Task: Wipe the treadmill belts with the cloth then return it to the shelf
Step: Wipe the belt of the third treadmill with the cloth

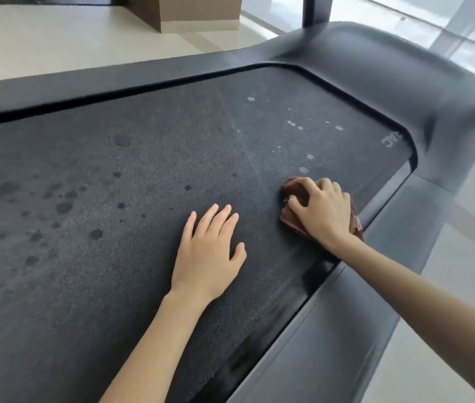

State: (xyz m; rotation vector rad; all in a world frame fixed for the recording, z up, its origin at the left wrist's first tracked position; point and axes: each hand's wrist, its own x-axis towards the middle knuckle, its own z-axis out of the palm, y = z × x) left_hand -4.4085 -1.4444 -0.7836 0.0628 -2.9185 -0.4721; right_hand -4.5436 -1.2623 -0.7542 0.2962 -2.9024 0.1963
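1. In the head view, we read only a scrap of pale lettering on the treadmill belt (143, 184), at the right of the frame near the motor hood (390, 71): it appears mirrored, something like "AC", and the remainder is cut off.
2. We see no containers in this view.
3. The brown cloth (294, 193) lies on the belt at centre right, close to the right side rail (346, 330), bunched under the right hand (325, 210).
4. The right hand presses down on the cloth, fingers curled over its folds and clamped onto it.
5. The left hand (210, 251) lies flat on the bare belt at the centre of the frame, fingers spread apart and holding nothing, well apart from the cloth.
6. Pale spots (303, 158) dot the belt just above the cloth; dark blotches (62, 207) are scattered across the left of the frame.
7. A brown box-like object (189, 10) stands on the pale floor (56, 48) at upper left.
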